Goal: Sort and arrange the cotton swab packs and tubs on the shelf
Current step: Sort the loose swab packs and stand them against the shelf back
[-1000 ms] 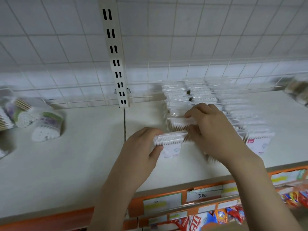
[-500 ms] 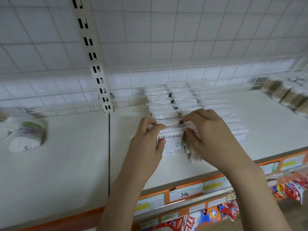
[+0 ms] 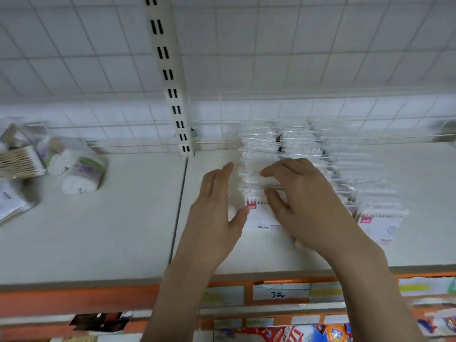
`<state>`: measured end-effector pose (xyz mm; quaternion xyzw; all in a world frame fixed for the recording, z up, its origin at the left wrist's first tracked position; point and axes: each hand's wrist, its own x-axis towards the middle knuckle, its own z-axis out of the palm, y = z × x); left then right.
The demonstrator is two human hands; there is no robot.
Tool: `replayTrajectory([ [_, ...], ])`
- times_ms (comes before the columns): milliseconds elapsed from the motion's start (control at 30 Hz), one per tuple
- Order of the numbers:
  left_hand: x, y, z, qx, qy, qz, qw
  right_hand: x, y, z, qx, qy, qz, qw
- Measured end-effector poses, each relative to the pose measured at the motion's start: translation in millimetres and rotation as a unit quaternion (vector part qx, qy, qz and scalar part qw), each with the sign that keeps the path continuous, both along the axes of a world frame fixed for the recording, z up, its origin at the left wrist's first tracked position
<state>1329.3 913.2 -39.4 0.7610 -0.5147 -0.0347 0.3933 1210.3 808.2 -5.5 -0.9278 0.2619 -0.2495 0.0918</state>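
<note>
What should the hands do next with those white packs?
Probably press the left hand flat against the side of the front pack to square the row. That hand is open beside it, while the right hand pinches the pack's top, steadying it.

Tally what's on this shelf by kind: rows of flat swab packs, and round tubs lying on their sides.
Rows of flat swab packs: 3
Round tubs lying down: 2 plainly seen
Total: 5

A shop — gondola shelf [image 3: 98,230] with price labels [image 3: 280,293], slotted upright [image 3: 170,77], stocked goods below [image 3: 291,333]
</note>
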Motion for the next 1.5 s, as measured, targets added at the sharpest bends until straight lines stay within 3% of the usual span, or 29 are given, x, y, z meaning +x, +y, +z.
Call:
replayTrajectory([
  [467,83.0,96.5,-2.2,0.054,-0.056,0.184,0.980,102.9,55.1,-7.2,0.021,0.057,0.145,0.988],
  [1033,271.3,256.0,17.6,0.048,-0.084,0.289,0.952,293.6,191.7,-22.2,0.056,0.067,0.193,0.977],
  [1267,321.4,273.0,19.5,0.013,-0.067,0.359,0.931,347.9,208.4,-17.7,0.050,0.100,0.197,0.974],
  [1500,343.5,270.8,15.3,0.084,-0.041,0.373,0.923,380.4,207.4,-14.2,0.071,0.166,0.242,0.953],
])
